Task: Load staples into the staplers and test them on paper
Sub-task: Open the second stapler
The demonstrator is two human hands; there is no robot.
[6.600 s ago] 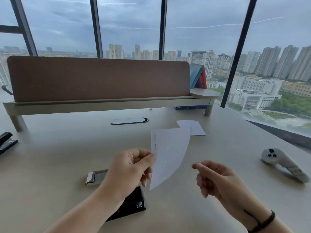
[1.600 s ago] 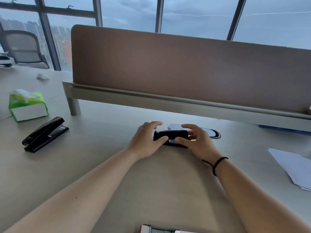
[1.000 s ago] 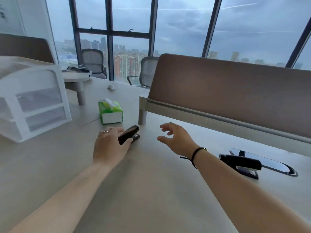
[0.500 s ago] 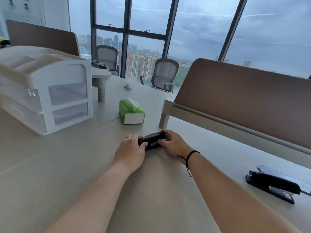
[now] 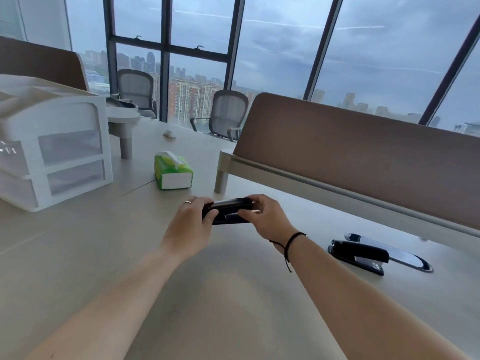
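Observation:
A black stapler (image 5: 228, 210) is held just above the desk in the middle of the view. My left hand (image 5: 191, 224) grips its left end and my right hand (image 5: 265, 216) grips its right end. Its top arm looks closed over the base. A second black stapler (image 5: 359, 255) lies closed on the desk to the right, beside my right forearm. No paper or staples show in this view.
A green tissue box (image 5: 172, 171) stands just beyond the held stapler. A white drawer unit (image 5: 52, 146) sits at the left. A brown desk divider (image 5: 363, 152) runs along the right rear, with a dark cable grommet (image 5: 405, 257) near the second stapler. Office chairs stand by the windows.
Both hands have lifted the left stapler and drawn it slightly nearer. The view has shifted a little, so the second stapler sits closer to centre.

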